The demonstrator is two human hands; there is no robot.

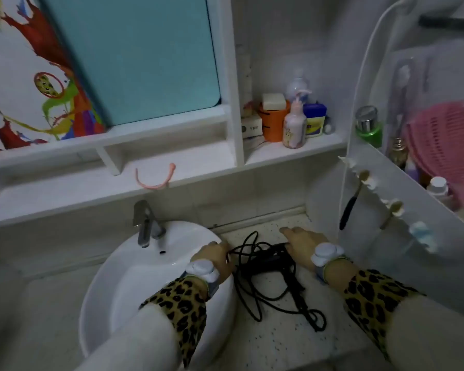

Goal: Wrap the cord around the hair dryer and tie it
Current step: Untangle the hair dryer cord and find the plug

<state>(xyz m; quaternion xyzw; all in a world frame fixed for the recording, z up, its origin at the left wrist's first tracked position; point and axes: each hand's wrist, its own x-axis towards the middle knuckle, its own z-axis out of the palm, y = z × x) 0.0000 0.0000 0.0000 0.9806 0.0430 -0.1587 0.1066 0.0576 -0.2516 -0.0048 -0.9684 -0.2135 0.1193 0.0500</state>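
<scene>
Matte black hair dryer (272, 257) lies on speckled counter (279, 344), thin black cord (306, 310) tangled loosely over and beside it. Right grip (302, 241) flat, released, on the dryer. Left grip (216, 257) at the cord beside the glossy round sink (134, 269), cannot tell if grasping; orange cup (272, 124) on the shelf (316, 148) is topped by a white block (273, 101).

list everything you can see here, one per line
hair dryer: one, black, on the counter right of the sink
cord: one, black, loose loops around the dryer
sink: one, white, bottom left
faucet: one, silver, behind the sink
headband: one, pink, on the ledge above the faucet
cup: one, orange, on the shelf, white soap bar on top
pump bottle: one, white-pink, beside the cup
jar: one, blue lid, right of the bottle
basket: one, pink, right-hand rack
left hand: at the sink's rim, by the cord
right hand: fingers straight, over the dryer
</scene>
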